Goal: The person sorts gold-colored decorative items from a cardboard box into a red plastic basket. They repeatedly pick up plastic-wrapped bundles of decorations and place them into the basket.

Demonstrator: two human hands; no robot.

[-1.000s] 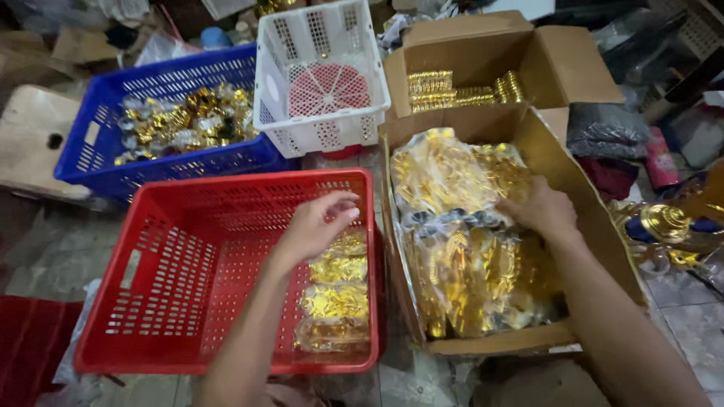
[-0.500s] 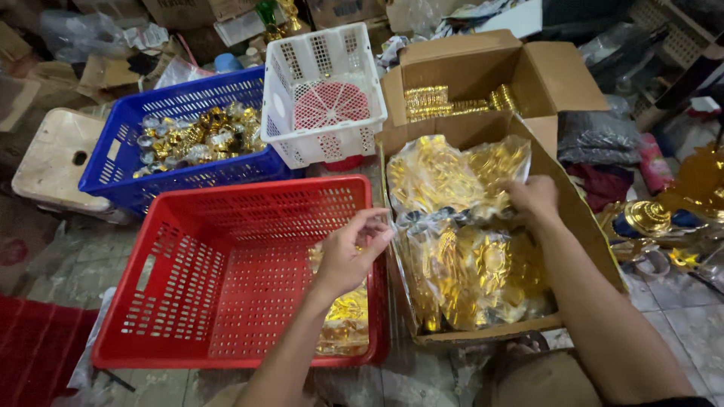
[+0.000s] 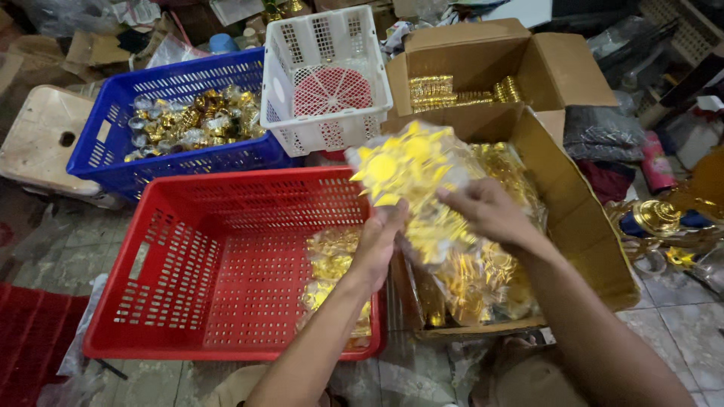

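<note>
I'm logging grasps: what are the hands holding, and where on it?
Both hands hold a clear bag of gold pieces: left hand under its lower edge, right hand at its right side.

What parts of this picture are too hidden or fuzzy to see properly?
All in the head view:
- The clear plastic bag of shiny gold pieces: motion blur hides the pieces' exact shape.
- The left hand: its fingertips are behind that bag.
- The big brown cardboard box: bags, right hand and forearm cover its inside.
- The gold items in the blue plastic basket: too small to identify.
- The red plastic crate: its near corner is behind the left arm.
</note>
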